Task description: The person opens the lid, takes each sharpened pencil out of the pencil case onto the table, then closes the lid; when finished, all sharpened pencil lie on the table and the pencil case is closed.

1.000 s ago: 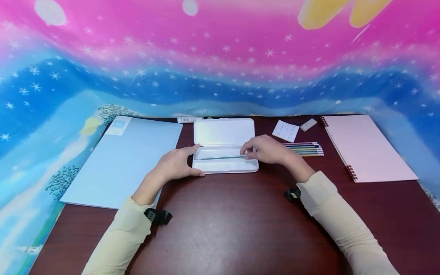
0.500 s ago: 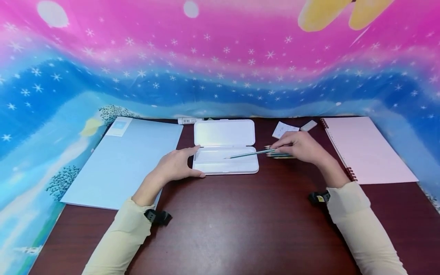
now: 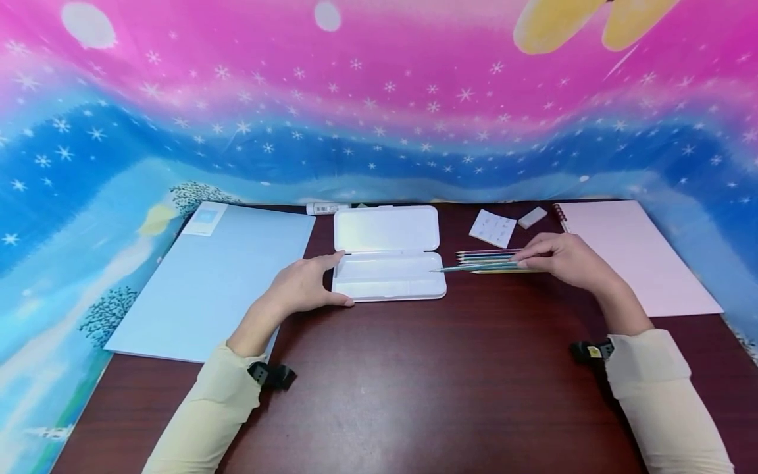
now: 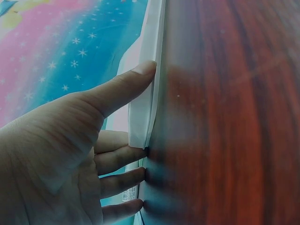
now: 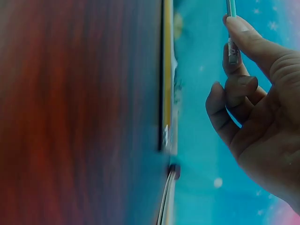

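Note:
My left hand [image 3: 299, 283] grips the left end of a white pencil case [image 3: 387, 289], thumb on the front edge and fingers at the back corner. The case lies unfolded, its lid tipped back, with no pencil showing in its tray. My right hand [image 3: 565, 260] pinches a green pencil [image 3: 474, 267] near its end, between thumb and forefinger; the right wrist view shows that end of the pencil [image 5: 232, 51] close up. Its point reaches left to the right rim of the case. Beneath it several pencils [image 3: 464, 253] lie side by side, their right ends hidden by the hand.
A light blue folder [image 3: 219, 283] lies at the left and a pink spiral notebook [image 3: 645, 257] at the right. Behind the pencils are a square white paper pad [image 3: 493, 228] and an eraser [image 3: 532, 218]. A white tube [image 3: 322, 209] sits behind the case.
My right hand has carried the green pencil rightward, out from over the case's tray to above the row of pencils. The left hand and the case have stayed put.

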Demonstrator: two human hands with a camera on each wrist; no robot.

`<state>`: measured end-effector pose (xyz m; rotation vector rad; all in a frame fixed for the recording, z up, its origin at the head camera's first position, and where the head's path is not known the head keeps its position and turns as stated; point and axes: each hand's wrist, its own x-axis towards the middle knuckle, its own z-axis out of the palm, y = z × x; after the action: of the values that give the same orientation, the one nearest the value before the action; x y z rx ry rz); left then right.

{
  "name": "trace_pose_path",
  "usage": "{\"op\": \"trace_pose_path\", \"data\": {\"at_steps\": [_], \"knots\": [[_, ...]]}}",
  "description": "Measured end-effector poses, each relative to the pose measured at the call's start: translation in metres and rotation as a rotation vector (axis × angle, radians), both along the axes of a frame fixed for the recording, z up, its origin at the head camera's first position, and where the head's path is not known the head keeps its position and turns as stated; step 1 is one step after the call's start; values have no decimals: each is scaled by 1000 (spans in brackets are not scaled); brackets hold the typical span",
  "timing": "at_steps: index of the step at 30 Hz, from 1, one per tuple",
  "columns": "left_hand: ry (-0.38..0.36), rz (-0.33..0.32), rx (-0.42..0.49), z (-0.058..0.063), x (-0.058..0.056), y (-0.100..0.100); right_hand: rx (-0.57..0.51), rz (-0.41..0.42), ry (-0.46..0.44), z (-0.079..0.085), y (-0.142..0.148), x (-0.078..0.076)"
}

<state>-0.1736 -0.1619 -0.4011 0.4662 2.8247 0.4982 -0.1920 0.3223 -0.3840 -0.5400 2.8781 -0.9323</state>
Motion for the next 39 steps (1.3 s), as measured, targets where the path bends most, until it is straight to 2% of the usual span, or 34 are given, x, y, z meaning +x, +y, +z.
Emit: {"op": "trace_pose_path", "data": {"at_steps": [8, 12, 21, 26, 39], "knots": [[2, 0, -1, 1, 1, 0, -17, -92, -85, -5, 26, 3], [3, -4, -1, 0, 1, -1, 19, -111, -102, -6, 34, 5], [8, -6, -4, -1, 0, 0, 102, -67, -115, -8, 37, 4], [16, -6, 4, -1, 0, -1, 156, -64, -122, -11, 35, 0], [18, -8, 6, -2, 0, -1, 212, -77, -154, -15, 28, -6]]}}
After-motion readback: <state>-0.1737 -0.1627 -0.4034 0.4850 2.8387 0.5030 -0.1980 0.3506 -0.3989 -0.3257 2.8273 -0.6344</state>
